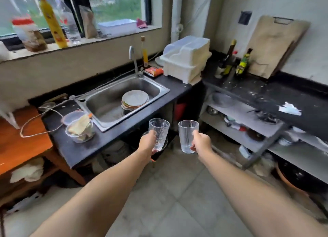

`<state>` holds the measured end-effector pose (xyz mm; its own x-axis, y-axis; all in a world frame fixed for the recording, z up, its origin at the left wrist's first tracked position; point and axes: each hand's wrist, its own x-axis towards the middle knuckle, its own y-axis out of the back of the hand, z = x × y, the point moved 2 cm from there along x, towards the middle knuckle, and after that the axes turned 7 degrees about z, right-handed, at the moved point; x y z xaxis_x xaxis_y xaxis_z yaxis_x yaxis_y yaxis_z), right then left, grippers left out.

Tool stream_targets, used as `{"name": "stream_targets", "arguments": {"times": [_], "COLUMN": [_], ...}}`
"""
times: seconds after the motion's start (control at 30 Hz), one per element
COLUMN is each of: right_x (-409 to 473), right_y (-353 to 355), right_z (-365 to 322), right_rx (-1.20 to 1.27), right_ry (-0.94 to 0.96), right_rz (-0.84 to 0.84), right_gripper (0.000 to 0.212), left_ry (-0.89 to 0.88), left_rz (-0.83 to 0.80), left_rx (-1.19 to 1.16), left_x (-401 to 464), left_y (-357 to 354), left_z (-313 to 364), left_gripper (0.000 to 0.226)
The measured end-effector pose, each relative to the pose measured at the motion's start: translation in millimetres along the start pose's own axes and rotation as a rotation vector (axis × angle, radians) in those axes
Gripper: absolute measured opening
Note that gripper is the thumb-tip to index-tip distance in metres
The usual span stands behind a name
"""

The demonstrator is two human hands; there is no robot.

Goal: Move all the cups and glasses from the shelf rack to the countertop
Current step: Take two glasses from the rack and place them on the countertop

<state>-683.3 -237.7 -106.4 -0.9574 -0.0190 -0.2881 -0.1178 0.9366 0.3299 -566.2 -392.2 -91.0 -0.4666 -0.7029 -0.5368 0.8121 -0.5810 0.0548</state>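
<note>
My left hand [147, 141] grips a clear patterned glass [158, 132] upright, in the air just off the front edge of the black countertop [83, 148] by the sink. My right hand [201, 142] holds a second clear glass [187, 136] upright beside it, over the floor. The two glasses are apart, roughly level with each other. The shelf rack [243, 128] with grey shelves runs along the right under the other black countertop [276, 96]; bowls and small items lie on it, too blurred to name.
A steel sink [110, 101] holds stacked plates [135, 99]. Plastic containers [79, 128] stand at its left and a white dish rack cover [186, 57] at the corner. Bottles [244, 62] and a cutting board [273, 44] stand at the back right. Tiled floor lies below.
</note>
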Motion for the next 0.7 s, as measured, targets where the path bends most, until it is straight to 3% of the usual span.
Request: {"name": "stream_targets", "arguments": {"times": [0.47,0.7], "right_x": [91.4,108.8], "right_y": [149.5,213.1], "right_z": [59.0,71.1], "right_rx": [0.320,0.447], "right_ry": [-0.316,-0.379], "right_rz": [0.536,0.722], "right_gripper": [0.037,0.035], "left_ry": [0.056,-0.009], "left_rz": [-0.498,-0.650], "left_rx": [0.380,0.517], "left_x": [2.5,-3.3], "left_y": [-226.8,-317.8], "left_z": [-9.6,-5.8], "left_gripper": [0.029,0.029]}}
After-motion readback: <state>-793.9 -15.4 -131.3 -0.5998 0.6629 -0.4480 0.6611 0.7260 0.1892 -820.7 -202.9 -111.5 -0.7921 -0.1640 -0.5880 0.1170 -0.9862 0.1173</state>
